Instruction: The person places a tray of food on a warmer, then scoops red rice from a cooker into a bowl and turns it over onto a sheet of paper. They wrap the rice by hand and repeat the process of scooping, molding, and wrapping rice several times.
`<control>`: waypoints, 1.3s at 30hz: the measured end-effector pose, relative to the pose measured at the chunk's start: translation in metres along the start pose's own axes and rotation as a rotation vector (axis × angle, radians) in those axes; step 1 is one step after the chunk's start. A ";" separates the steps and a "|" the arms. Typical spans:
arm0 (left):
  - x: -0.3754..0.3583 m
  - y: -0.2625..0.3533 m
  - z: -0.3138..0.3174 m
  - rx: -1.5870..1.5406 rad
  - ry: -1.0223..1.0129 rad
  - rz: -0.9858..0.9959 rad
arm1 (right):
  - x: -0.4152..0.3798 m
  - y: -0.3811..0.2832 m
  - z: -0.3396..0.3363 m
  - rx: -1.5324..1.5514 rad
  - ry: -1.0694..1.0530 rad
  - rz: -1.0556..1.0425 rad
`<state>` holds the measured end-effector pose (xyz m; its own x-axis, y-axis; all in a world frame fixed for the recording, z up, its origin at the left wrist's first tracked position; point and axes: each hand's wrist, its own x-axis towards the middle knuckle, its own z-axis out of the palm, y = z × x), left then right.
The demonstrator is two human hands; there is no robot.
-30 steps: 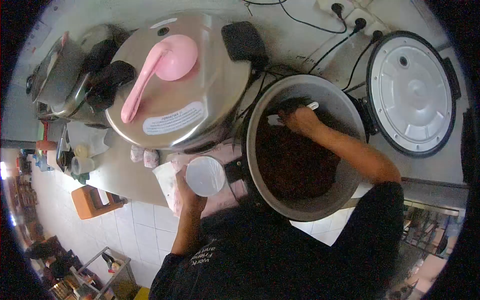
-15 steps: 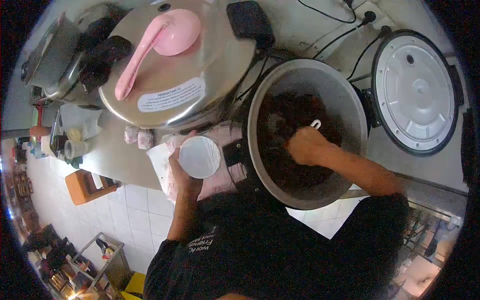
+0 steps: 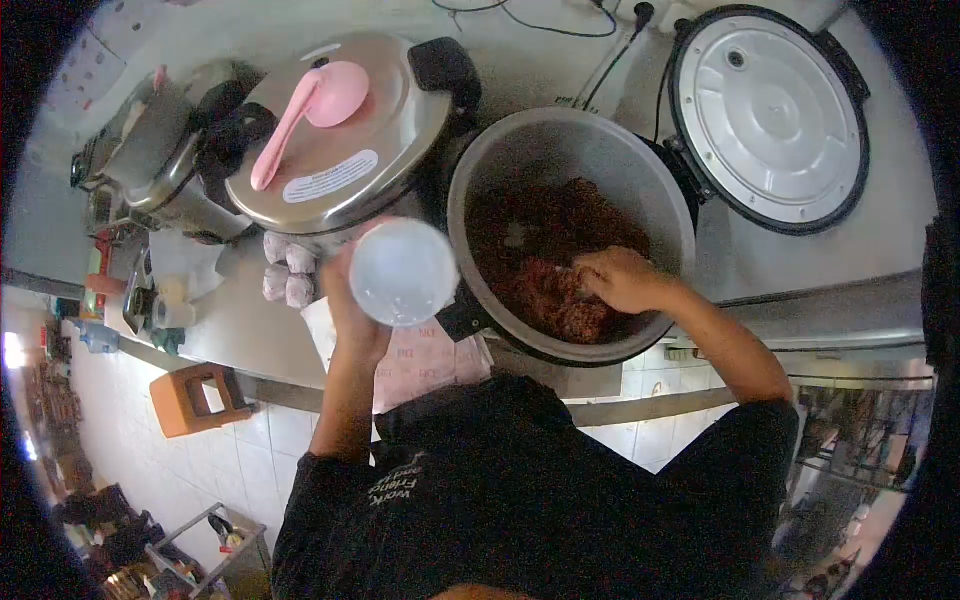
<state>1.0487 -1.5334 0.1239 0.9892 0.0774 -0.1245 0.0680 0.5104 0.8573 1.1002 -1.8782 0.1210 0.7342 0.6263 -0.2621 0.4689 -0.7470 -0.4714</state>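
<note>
Seen from above, with the open rice cooker pot (image 3: 570, 160) as the landmark; right hand (image 3: 620, 278) reaching down inside the pot at its near side, fingers curled shut around a utensil handle, mostly hidden by the hand, so impossible to tell what kind; just left of that hand, touching it, a mound of reddish-brown rice (image 3: 550, 290), heaped against the pot's near wall, darker rice spread farther back across the pot's floor; left hand (image 3: 350, 300) raised just outside the pot's left rim, fingers wrapped and closed on a white round container (image 3: 403, 270), its pale face turned up toward the camera, close beside the pot's rim but apart from it; under that hand, left of the pot and nearer the person, a sheet of printed paper (image 3: 430, 360) lying on the counter (image 3: 240, 330); the pot's hinged lid (image 3: 768, 115) standing open to the right, inner side up; left of the pot, a second cooker's steel lid (image 3: 370, 150) closed, with a pink rice paddle (image 3: 310, 110) lying on top of it; a few small wrapped packets (image 3: 285, 270) on the counter below that steel lid, left of the white container.
</note>
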 end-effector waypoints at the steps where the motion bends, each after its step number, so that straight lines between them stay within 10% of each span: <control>1: 0.003 0.003 0.012 0.020 -0.011 -0.018 | -0.003 0.001 -0.007 0.141 -0.075 0.071; 7: 0.022 0.008 0.077 -0.066 -0.130 -0.081 | -0.028 0.073 -0.006 0.200 0.295 -0.080; 10: 0.036 -0.021 0.094 -0.234 -0.173 -0.198 | -0.048 0.003 -0.071 0.759 0.280 0.391; 21: 0.087 -0.064 0.159 -0.278 -0.325 -0.435 | -0.061 -0.073 -0.013 -0.670 0.656 0.280; 24: 0.099 -0.059 0.138 -0.158 -0.384 -0.511 | -0.074 -0.054 -0.054 -0.760 0.776 0.388; 30: 0.094 -0.038 0.137 -0.079 -0.371 -0.620 | -0.023 -0.006 -0.066 0.041 0.695 0.078; 39: 0.107 -0.015 0.100 -0.124 -0.336 -0.406 | 0.051 0.017 -0.102 -0.287 0.584 0.256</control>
<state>1.1661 -1.6185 0.1474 0.8748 -0.4151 -0.2497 0.4581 0.5413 0.7051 1.1955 -1.8818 0.1862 0.9450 0.2597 0.1986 0.2976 -0.9349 -0.1934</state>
